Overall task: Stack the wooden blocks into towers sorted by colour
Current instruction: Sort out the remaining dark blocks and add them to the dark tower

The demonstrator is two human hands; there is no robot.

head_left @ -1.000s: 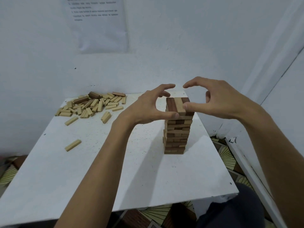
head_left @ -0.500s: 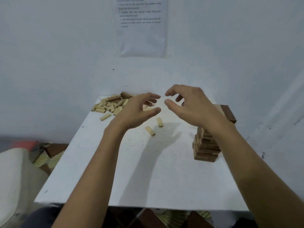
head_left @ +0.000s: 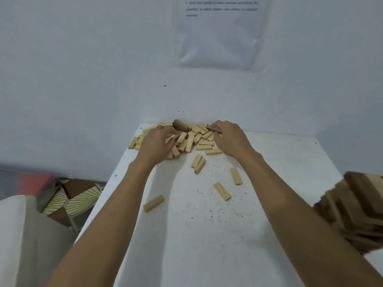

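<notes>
A heap of light wooden blocks (head_left: pixel 192 139) lies at the far edge of the white table (head_left: pixel 207 235), with one dark brown block (head_left: pixel 181 125) on top. My left hand (head_left: pixel 157 143) is down on the left side of the heap, fingers bent among the blocks and blurred; I cannot tell whether it holds one. My right hand (head_left: pixel 228 137) is on the right side of the heap, fingertips curled round a second brown block (head_left: pixel 209 127). The mixed brown and light tower (head_left: pixel 356 208) stands blurred at the right edge, behind my right forearm.
Loose light blocks lie between heap and me: a pair (head_left: pixel 198 163), two singles (head_left: pixel 236 176) (head_left: pixel 222 191), one near the left edge (head_left: pixel 153 203). A paper sheet (head_left: pixel 219 34) hangs on the wall. Patterned floor (head_left: pixel 72 197) shows left of the table.
Both hands left the tower and travelled left to the heap at the far edge. My view turned left, so the tower slid to the right border.
</notes>
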